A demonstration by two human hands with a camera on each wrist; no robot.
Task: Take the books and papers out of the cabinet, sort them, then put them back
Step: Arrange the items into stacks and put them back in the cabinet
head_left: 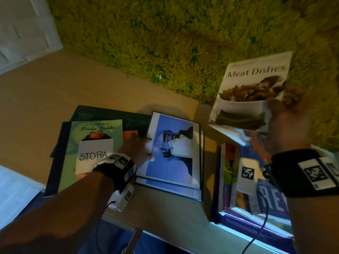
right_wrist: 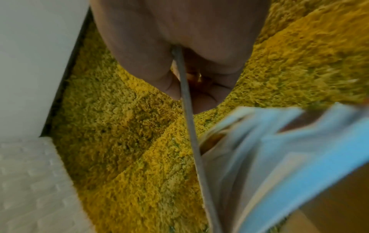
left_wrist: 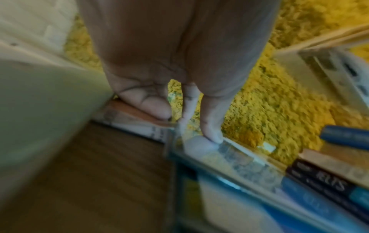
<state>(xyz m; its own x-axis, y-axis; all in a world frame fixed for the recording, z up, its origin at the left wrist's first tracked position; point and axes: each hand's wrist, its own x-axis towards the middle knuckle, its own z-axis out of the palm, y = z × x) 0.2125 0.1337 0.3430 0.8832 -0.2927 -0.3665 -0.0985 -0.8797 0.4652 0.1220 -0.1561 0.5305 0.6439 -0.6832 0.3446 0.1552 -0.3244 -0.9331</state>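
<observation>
From the head view, our right hand (head_left: 289, 107) grips the Meat Dishes book (head_left: 251, 92) above the right pile (head_left: 244, 180). The left wrist view alone shows our left hand's fingertips (left_wrist: 212, 134) touching the blue sheet (head_left: 172, 153).

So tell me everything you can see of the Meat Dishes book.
The Meat Dishes book is a thin, glossy softcover with a white cover, its title in dark letters above a photo of browned meat in a white bowl and green beans below. It is held in the air, tilted, above the right-hand pile, in front of the green moss wall. The right hand pinches its right edge; the right wrist view shows it edge-on between thumb and fingers.
</observation>
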